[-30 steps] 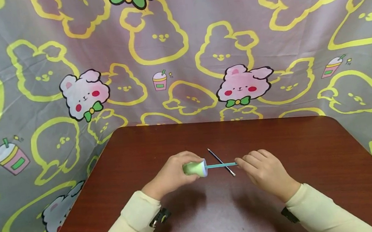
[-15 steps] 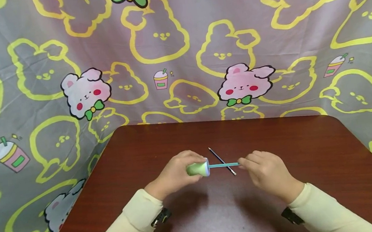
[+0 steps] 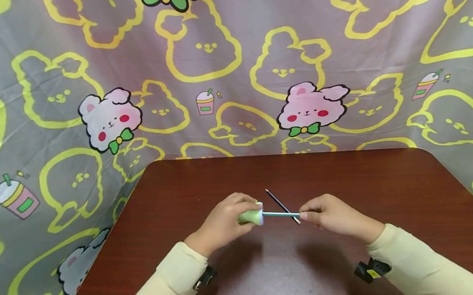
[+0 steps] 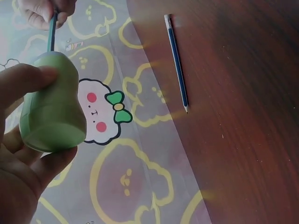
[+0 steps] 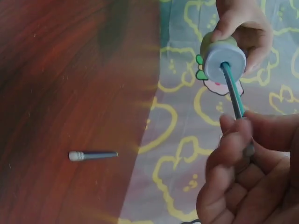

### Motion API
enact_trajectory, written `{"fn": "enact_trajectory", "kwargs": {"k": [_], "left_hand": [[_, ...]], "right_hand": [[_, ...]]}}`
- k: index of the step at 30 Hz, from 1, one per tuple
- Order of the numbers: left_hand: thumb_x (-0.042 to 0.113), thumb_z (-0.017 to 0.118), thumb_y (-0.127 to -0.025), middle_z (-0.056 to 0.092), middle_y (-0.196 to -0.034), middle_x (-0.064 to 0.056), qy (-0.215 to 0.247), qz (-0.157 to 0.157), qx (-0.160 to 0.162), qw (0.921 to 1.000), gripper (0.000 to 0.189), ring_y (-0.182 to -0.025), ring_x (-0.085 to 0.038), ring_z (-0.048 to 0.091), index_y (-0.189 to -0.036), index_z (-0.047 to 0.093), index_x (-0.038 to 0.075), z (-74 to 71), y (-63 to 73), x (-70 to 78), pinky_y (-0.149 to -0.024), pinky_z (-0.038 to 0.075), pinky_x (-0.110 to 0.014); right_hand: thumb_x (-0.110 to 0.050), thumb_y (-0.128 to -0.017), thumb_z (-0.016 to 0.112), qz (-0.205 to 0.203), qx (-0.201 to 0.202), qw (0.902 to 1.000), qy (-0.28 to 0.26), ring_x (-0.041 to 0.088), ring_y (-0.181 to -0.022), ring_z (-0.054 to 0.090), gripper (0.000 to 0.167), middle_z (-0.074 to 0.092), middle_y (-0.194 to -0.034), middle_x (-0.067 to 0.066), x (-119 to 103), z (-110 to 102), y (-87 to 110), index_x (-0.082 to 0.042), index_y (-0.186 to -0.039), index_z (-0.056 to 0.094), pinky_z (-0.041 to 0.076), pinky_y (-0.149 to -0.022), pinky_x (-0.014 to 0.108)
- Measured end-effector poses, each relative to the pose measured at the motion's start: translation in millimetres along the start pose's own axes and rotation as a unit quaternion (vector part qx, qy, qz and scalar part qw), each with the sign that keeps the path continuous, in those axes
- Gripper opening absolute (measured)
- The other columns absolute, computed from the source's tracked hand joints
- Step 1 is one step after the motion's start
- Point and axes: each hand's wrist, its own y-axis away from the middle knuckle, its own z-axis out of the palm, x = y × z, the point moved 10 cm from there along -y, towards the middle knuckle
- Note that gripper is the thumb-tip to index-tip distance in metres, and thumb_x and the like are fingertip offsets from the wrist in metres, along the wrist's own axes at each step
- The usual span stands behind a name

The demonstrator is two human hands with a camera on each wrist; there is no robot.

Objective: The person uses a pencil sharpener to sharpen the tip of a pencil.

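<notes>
My left hand [image 3: 223,223] grips a green, waisted pencil sharpener [image 4: 51,107] with a pale end face, thumb on one side and fingers round the other. A teal pencil [image 3: 279,214] has its tip in the hole of that pale face, clearly seen in the right wrist view. Its far end is pinched between the thumb and fingers of my right hand [image 3: 334,214]. Sharpener and pencil are held in line above the table, the pencil sloping slightly down toward the right. The tip inside the sharpener is hidden.
A dark blue pencil [image 4: 177,65] with a white end lies on the brown wooden table [image 3: 205,179], just behind the hands. A grey cloth [image 3: 230,90] printed with yellow rabbit outlines hangs at the table's back and left.
My right hand has turned at the wrist, its thumb now showing on the near side and its wristband rolled round. The pencil has tilted slightly. My left hand keeps the sharpener nearly in place.
</notes>
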Motion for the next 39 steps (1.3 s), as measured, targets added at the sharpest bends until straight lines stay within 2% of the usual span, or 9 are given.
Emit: {"fn": "enact_trajectory", "kwargs": {"k": [5, 11, 18, 24, 27, 30, 33, 36, 39], "left_hand": [[0.005, 0.081, -0.072, 0.066, -0.110, -0.003, 0.033, -0.038, -0.004, 0.9987, 0.038, -0.103, -0.018, 0.060, -0.109, 0.072, 0.007, 1.0, 3.0, -10.2, -0.085, 0.050, -0.027], [0.005, 0.081, -0.072, 0.067, -0.108, -0.002, 0.081, -0.074, -0.004, 0.9940, 0.039, -0.102, -0.018, 0.062, -0.110, 0.072, 0.006, -1.8, 4.4, -17.6, -0.083, 0.051, -0.026], [0.003, 0.080, -0.072, 0.068, -0.107, -0.003, 0.120, -0.095, -0.017, 0.9881, 0.038, -0.101, -0.018, 0.063, -0.109, 0.072, 0.004, -1.1, 3.8, -20.9, -0.083, 0.051, -0.026], [0.001, 0.078, -0.072, 0.068, -0.107, -0.004, 0.138, -0.102, -0.032, 0.9846, 0.039, -0.100, -0.019, 0.063, -0.109, 0.072, 0.003, 0.3, 3.4, -20.2, -0.079, 0.050, -0.024], [0.002, 0.078, -0.071, 0.068, -0.108, -0.005, 0.131, -0.095, -0.032, 0.9863, 0.038, -0.101, -0.019, 0.063, -0.109, 0.072, 0.003, 0.3, 2.2, -18.1, -0.081, 0.049, -0.025], [0.002, 0.079, -0.071, 0.068, -0.108, -0.005, 0.109, -0.079, -0.026, 0.9905, 0.037, -0.103, -0.020, 0.063, -0.108, 0.073, 0.004, -0.6, 0.7, -14.2, -0.084, 0.049, -0.026], [0.002, 0.079, -0.070, 0.068, -0.108, -0.005, 0.073, -0.047, -0.019, 0.9960, 0.037, -0.103, -0.020, 0.062, -0.107, 0.073, 0.004, -1.5, -1.4, -6.7, -0.085, 0.049, -0.027], [0.000, 0.079, -0.069, 0.067, -0.108, -0.005, 0.041, -0.016, -0.018, 0.9989, 0.037, -0.101, -0.020, 0.061, -0.106, 0.073, 0.004, -0.1, -3.0, 1.1, -0.083, 0.050, -0.026], [0.000, 0.079, -0.069, 0.066, -0.107, -0.005, 0.027, -0.003, -0.025, 0.9993, 0.038, -0.100, -0.020, 0.061, -0.106, 0.073, 0.005, 3.5, -3.9, 4.9, -0.082, 0.050, -0.026]], "right_hand": [[-0.024, -0.088, 0.070, -0.087, 0.111, 0.9806, 0.136, 0.009, -0.077, 0.056, 0.026, 0.067, -0.093, -0.007, -17.4, -9.7, 4.4, -0.013, -0.111, 0.071, 0.048, -0.065, 0.029], [-0.043, -0.099, 0.048, -0.317, 0.268, 0.8586, 0.302, 0.016, -0.080, 0.062, 0.043, 0.066, -0.090, 0.000, -55.7, -10.8, 33.4, -0.009, -0.109, 0.071, 0.051, -0.066, 0.036], [-0.020, -0.102, 0.044, -0.425, 0.331, 0.7725, 0.336, 0.018, -0.066, 0.057, 0.033, 0.064, -0.078, 0.001, -72.0, -3.8, 51.4, -0.004, -0.092, 0.071, 0.047, -0.056, 0.034], [-0.013, -0.100, 0.046, -0.452, 0.350, 0.7428, 0.349, 0.016, -0.058, 0.051, 0.028, 0.059, -0.071, 0.000, -75.7, 2.5, 58.2, -0.003, -0.088, 0.070, 0.042, -0.050, 0.030], [-0.016, -0.101, 0.046, -0.437, 0.351, 0.7537, 0.344, 0.015, -0.056, 0.051, 0.032, 0.059, -0.069, -0.001, -74.4, 1.7, 56.8, -0.004, -0.085, 0.070, 0.043, -0.049, 0.029], [-0.025, -0.103, 0.045, -0.394, 0.327, 0.7931, 0.330, 0.011, -0.054, 0.050, 0.037, 0.059, -0.066, -0.003, -70.0, -1.5, 50.2, -0.007, -0.082, 0.070, 0.043, -0.047, 0.026], [-0.025, -0.097, 0.057, -0.301, 0.244, 0.8840, 0.262, 0.004, -0.057, 0.051, 0.026, 0.062, -0.068, -0.009, -55.9, -6.2, 33.4, -0.010, -0.083, 0.073, 0.044, -0.049, 0.023], [-0.018, -0.092, 0.064, -0.146, 0.087, 0.9822, 0.079, 0.003, -0.054, 0.047, 0.016, 0.058, -0.064, -0.007, -25.6, -2.0, 13.0, -0.008, -0.083, 0.073, 0.039, -0.047, 0.022], [-0.013, -0.093, 0.062, 0.004, -0.012, 0.9969, -0.078, 0.007, -0.052, 0.042, 0.016, 0.049, -0.060, -0.003, 1.4, 5.9, 7.7, -0.002, -0.085, 0.071, 0.035, -0.047, 0.023]]}}
